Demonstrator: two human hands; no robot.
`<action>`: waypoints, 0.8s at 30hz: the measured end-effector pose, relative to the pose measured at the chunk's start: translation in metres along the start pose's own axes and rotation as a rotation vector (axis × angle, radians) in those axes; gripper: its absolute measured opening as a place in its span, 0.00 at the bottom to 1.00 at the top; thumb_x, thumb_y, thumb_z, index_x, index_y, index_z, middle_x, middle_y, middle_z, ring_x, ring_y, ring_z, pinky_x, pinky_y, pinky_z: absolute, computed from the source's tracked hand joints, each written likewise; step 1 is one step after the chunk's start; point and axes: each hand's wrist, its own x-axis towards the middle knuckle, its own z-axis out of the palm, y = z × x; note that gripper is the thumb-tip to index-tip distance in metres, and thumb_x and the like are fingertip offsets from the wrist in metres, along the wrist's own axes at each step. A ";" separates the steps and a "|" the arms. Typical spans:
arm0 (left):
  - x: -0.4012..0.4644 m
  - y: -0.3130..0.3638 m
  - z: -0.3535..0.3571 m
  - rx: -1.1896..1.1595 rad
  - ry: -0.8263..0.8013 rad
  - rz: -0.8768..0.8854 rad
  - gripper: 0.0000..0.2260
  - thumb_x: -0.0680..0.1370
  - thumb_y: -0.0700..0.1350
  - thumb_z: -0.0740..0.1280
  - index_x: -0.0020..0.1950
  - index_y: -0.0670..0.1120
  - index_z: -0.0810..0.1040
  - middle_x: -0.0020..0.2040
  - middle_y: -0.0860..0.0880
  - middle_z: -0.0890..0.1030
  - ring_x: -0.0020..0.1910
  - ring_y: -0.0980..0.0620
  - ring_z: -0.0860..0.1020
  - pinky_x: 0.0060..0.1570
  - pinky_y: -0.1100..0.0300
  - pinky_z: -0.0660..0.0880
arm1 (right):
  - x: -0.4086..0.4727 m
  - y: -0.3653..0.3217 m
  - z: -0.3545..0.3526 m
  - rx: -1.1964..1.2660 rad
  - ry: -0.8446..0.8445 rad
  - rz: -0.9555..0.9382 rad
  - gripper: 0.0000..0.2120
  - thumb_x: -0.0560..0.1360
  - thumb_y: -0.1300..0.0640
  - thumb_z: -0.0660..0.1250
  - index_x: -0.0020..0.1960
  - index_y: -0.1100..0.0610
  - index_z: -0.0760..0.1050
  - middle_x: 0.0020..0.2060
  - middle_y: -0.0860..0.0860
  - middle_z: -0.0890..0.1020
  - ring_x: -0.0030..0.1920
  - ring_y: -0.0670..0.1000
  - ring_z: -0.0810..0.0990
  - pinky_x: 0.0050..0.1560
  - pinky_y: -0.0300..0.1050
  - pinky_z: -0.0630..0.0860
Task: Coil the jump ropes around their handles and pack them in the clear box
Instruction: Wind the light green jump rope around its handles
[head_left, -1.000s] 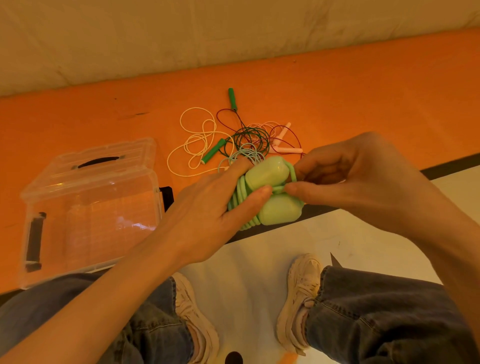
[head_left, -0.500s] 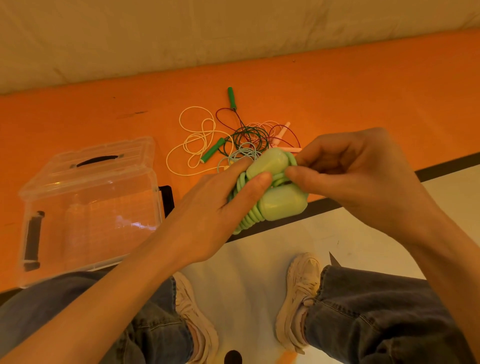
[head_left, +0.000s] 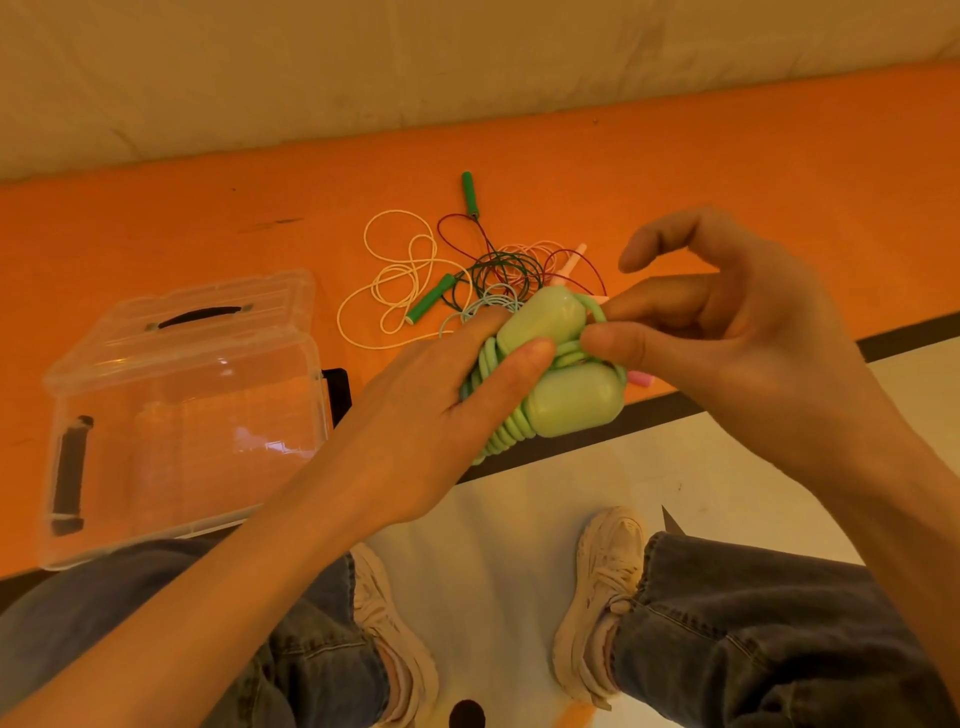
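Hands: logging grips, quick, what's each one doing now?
Left hand: grips the coiled light green jump rope.
Right hand: pinches its cord.

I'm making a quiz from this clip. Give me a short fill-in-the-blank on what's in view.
1. The left hand grips a coiled light ____ jump rope.
2. The right hand pinches the rope between the two ____.
3. The clear box has its lid ____.

Missing words: green; handles; on
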 end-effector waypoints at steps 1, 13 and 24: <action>0.000 0.000 0.000 -0.006 -0.003 0.000 0.23 0.77 0.67 0.49 0.56 0.53 0.74 0.43 0.51 0.80 0.41 0.53 0.79 0.42 0.45 0.74 | 0.001 0.000 -0.001 0.016 -0.005 0.007 0.18 0.63 0.55 0.72 0.51 0.57 0.73 0.39 0.53 0.86 0.40 0.55 0.85 0.41 0.48 0.82; 0.002 0.000 0.000 -0.024 0.015 0.024 0.20 0.77 0.66 0.52 0.52 0.53 0.74 0.40 0.52 0.77 0.39 0.53 0.77 0.40 0.46 0.73 | 0.002 0.004 -0.004 -0.059 -0.043 -0.039 0.21 0.69 0.63 0.74 0.58 0.54 0.71 0.39 0.56 0.84 0.39 0.59 0.80 0.44 0.48 0.79; 0.002 0.000 0.000 -0.307 -0.091 0.046 0.15 0.80 0.58 0.59 0.61 0.52 0.75 0.50 0.57 0.81 0.49 0.58 0.79 0.47 0.63 0.74 | 0.008 0.011 -0.006 0.268 -0.127 0.251 0.23 0.65 0.60 0.75 0.59 0.52 0.76 0.34 0.62 0.81 0.36 0.55 0.79 0.42 0.40 0.80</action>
